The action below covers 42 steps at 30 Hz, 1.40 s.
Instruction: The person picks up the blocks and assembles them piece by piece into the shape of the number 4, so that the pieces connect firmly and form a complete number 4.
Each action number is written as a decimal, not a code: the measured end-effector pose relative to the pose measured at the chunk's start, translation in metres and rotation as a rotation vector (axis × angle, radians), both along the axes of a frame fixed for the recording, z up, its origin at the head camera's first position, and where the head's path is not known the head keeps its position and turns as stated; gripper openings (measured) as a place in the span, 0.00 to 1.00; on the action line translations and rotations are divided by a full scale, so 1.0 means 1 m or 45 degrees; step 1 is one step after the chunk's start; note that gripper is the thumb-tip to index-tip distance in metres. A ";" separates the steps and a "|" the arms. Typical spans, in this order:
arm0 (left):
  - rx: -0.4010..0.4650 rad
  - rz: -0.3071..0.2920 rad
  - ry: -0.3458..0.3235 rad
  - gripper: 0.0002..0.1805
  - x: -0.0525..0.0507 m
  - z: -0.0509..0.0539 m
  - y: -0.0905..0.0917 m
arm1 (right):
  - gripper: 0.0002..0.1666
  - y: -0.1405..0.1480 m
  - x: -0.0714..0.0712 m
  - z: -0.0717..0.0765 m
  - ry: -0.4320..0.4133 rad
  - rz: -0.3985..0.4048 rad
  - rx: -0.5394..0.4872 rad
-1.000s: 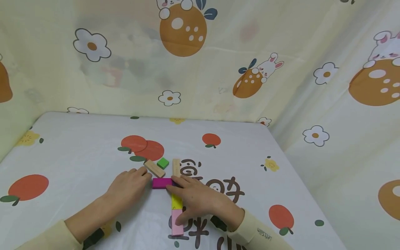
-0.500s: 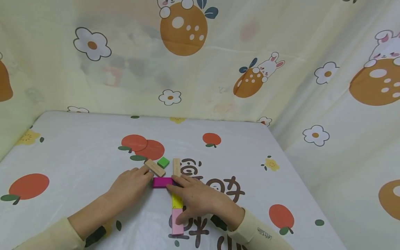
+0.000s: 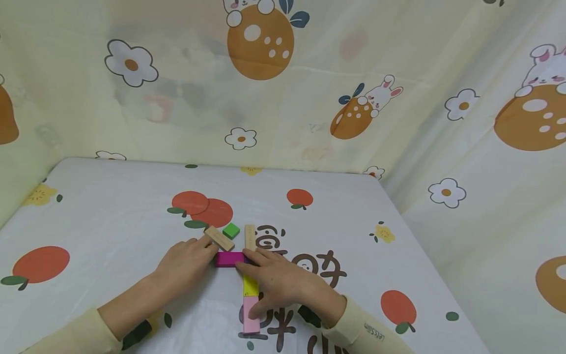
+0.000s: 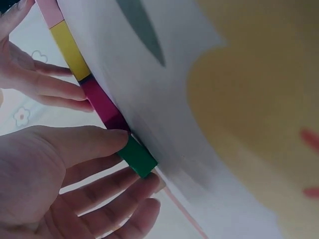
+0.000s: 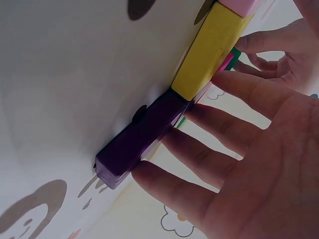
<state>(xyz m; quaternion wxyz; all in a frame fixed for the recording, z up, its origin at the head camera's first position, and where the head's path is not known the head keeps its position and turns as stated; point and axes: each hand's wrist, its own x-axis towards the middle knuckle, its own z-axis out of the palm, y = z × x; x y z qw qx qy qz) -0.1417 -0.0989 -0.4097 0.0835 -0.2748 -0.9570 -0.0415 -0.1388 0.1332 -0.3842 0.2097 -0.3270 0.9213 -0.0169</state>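
My left hand (image 3: 185, 263) pinches a dark green block (image 4: 137, 157) between thumb and fingers, at the left end of a magenta block (image 3: 229, 259); in the head view the hand hides it. My right hand (image 3: 283, 280) lies over the row with fingers extended. Its fingertips touch a dark purple block (image 5: 142, 134) and the magenta one, as the right wrist view shows. A yellow block (image 3: 250, 285) and a pink block (image 3: 251, 322) run in line toward the front, the right thumb against the pink one. The purple block is mostly hidden from the head.
Behind the hands lie a slanted wooden block (image 3: 219, 238), a light green block (image 3: 231, 231) and a second wooden block (image 3: 249, 237). A patterned cloth (image 3: 336, 221) covers the table, and a printed curtain (image 3: 185, 98) hangs along the back and sides.
My left hand has edged slightly to the right, toward the magenta block. The right hand and the other blocks stay where they were.
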 end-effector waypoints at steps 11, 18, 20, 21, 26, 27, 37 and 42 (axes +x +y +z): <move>-0.066 0.024 -0.004 0.17 -0.001 -0.002 0.003 | 0.56 0.000 0.000 0.000 -0.013 -0.011 -0.011; -0.077 0.030 0.012 0.18 -0.001 -0.001 0.003 | 0.56 -0.001 0.000 0.000 -0.012 -0.011 -0.016; -0.072 0.027 0.011 0.18 0.000 -0.001 0.004 | 0.56 -0.001 0.000 0.000 -0.017 -0.011 -0.017; -0.070 0.024 0.010 0.18 0.000 -0.001 0.004 | 0.56 -0.001 0.000 0.000 -0.020 -0.013 -0.018; -0.070 0.017 0.005 0.17 0.000 -0.002 0.005 | 0.56 0.000 0.000 0.000 -0.021 -0.008 -0.015; -0.075 0.019 0.009 0.18 -0.001 -0.002 0.004 | 0.56 0.000 0.000 0.000 -0.017 -0.005 -0.016; -0.067 0.013 0.024 0.19 0.000 -0.002 0.004 | 0.56 0.001 -0.001 0.000 -0.022 -0.010 -0.029; -0.028 0.041 0.045 0.20 0.002 -0.002 0.007 | 0.56 0.001 0.000 0.000 0.000 -0.001 -0.027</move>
